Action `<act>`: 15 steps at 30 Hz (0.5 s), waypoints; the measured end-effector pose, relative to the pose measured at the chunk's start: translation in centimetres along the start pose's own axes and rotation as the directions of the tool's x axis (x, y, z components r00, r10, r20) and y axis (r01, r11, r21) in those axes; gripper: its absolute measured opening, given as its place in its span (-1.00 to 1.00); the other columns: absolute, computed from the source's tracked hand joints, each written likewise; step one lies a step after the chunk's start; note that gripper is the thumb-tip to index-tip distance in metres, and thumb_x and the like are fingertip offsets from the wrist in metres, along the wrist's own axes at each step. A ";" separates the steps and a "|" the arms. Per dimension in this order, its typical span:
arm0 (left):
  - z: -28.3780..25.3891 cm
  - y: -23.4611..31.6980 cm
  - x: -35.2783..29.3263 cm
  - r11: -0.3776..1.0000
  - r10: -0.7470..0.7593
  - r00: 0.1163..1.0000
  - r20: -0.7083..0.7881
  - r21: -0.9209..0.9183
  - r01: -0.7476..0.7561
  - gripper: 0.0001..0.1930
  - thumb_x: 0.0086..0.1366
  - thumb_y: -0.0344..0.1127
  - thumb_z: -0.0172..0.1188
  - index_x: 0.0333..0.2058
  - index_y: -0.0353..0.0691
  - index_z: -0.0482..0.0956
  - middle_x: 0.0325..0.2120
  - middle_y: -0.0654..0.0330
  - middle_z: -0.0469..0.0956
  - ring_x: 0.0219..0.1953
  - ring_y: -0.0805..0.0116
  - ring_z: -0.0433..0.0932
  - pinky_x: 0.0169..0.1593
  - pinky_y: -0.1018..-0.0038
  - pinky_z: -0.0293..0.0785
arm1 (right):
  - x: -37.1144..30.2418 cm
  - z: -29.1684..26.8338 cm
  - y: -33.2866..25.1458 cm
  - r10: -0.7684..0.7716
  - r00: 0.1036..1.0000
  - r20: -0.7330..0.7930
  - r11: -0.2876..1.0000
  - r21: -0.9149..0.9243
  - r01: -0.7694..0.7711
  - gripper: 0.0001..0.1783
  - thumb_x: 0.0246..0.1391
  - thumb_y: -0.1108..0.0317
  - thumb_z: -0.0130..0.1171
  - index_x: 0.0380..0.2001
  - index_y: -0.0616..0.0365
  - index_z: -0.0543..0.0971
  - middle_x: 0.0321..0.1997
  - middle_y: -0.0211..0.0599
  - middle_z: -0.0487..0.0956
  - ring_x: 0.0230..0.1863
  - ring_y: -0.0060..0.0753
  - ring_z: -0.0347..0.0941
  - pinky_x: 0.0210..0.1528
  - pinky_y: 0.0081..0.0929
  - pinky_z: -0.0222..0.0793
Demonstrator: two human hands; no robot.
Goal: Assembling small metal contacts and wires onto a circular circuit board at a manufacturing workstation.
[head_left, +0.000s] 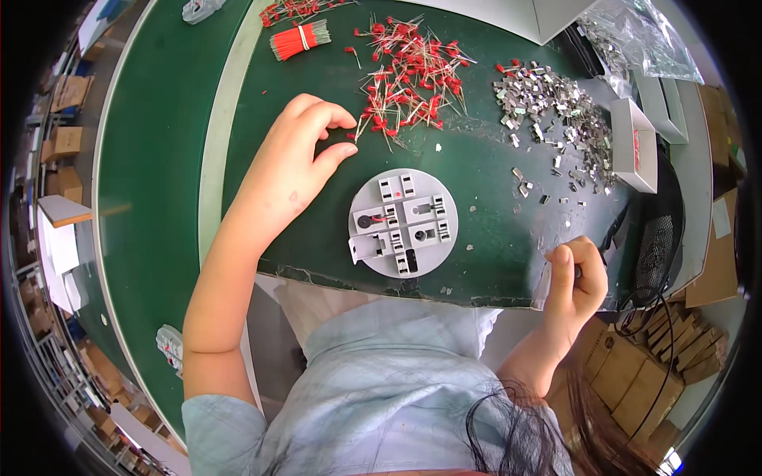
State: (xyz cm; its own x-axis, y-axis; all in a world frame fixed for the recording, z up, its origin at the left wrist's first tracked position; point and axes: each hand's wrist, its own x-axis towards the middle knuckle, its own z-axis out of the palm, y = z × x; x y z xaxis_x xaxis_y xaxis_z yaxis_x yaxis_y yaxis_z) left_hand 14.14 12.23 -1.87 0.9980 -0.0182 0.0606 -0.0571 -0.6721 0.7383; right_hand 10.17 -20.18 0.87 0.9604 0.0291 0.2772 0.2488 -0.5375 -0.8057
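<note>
My left hand (305, 147) reaches to the near left edge of a loose pile of red LEDs (409, 71) with long wire leads. Its thumb and forefinger are apart, with the tips beside a stray LED, and I see nothing held. At the table's front right, my right hand (578, 274) is closed in a pinch; what it holds, if anything, I cannot make out. Between the hands a round light-grey disc (365, 186) lies flat, bearing several grey plastic socket modules (426, 208). A red lead or part shows in the left module.
Small metal clips (548, 103) lie scattered at the back right, beside a white open box (631, 147) and a clear plastic bag (651, 40). A banded bundle of red-ended leads (300, 41) lies back left. A black mesh item (657, 246) stands at the right edge.
</note>
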 end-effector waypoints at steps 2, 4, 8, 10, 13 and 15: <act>0.2 -0.3 -0.1 1.000 0.012 1.000 -0.022 0.005 -0.012 -0.87 0.26 -0.42 0.29 -0.24 -0.26 0.56 -0.24 0.15 0.51 -0.18 0.15 0.56 -0.10 0.33 0.50 | -0.4 0.0 0.4 -0.012 1.000 0.007 1.000 -0.023 0.012 -0.80 0.14 0.48 0.30 -0.53 0.20 0.51 -0.61 -0.40 0.38 -0.60 -0.57 0.16 -0.53 -0.55 0.01; 0.4 -0.9 0.3 0.993 0.100 0.994 -0.034 0.061 -0.098 -0.87 0.27 -0.43 0.27 -0.22 -0.25 0.55 -0.26 0.14 0.52 -0.19 0.12 0.56 -0.09 0.32 0.50 | -0.2 0.1 0.4 -0.028 0.999 0.034 0.997 -0.070 0.030 -0.81 0.13 0.48 0.32 -0.52 0.21 0.52 -0.61 -0.40 0.39 -0.61 -0.57 0.16 -0.53 -0.54 0.04; -0.6 0.9 -0.4 0.969 0.185 0.983 -0.017 0.171 -0.179 -0.90 0.28 -0.50 0.23 -0.23 -0.27 0.55 -0.27 0.13 0.54 -0.21 0.19 0.55 -0.11 0.36 0.48 | 0.6 -0.5 -0.4 0.005 0.998 0.057 0.987 -0.159 0.004 -0.88 0.14 0.48 0.30 -0.47 0.20 0.58 -0.56 -0.36 0.46 -0.59 -0.53 0.30 -0.51 -0.52 0.17; -1.4 2.2 -1.0 0.957 0.199 0.980 -0.011 0.219 -0.192 -0.91 0.28 -0.54 0.22 -0.24 -0.28 0.55 -0.28 0.13 0.55 -0.22 0.23 0.55 -0.13 0.38 0.46 | 1.5 0.0 0.0 -0.006 0.999 0.053 0.976 -0.218 0.017 -0.91 0.14 0.48 0.29 -0.45 0.18 0.60 -0.53 -0.35 0.49 -0.57 -0.50 0.37 -0.50 -0.50 0.23; -1.5 3.9 -1.5 0.814 0.393 0.919 -0.037 0.478 -0.329 -0.90 0.28 -0.56 0.19 -0.24 -0.26 0.55 -0.31 0.11 0.57 -0.21 0.19 0.56 -0.11 0.37 0.47 | 3.3 1.2 0.4 -0.029 0.998 0.064 0.947 -0.318 0.048 -0.96 0.14 0.48 0.28 -0.41 0.14 0.64 -0.47 -0.34 0.55 -0.53 -0.44 0.49 -0.47 -0.47 0.34; -0.7 4.4 -1.8 0.823 0.400 0.914 -0.068 0.466 -0.326 -0.89 0.27 -0.56 0.21 -0.24 -0.26 0.56 -0.32 0.12 0.57 -0.20 0.20 0.57 -0.10 0.36 0.47 | 4.4 2.8 0.2 -0.056 0.989 0.135 0.896 -0.431 0.109 -0.95 0.16 0.49 0.27 -0.30 0.18 0.66 -0.37 -0.33 0.59 -0.47 -0.50 0.50 -0.37 -0.55 0.38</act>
State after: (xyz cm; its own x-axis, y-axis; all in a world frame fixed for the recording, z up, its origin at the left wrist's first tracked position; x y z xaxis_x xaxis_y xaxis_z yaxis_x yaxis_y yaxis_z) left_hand 12.06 9.82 1.73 0.8873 -0.2352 0.3968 -0.3592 -0.8920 0.2746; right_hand 14.74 -17.82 0.51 0.9531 0.1725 0.2489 0.2739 -0.8414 -0.4658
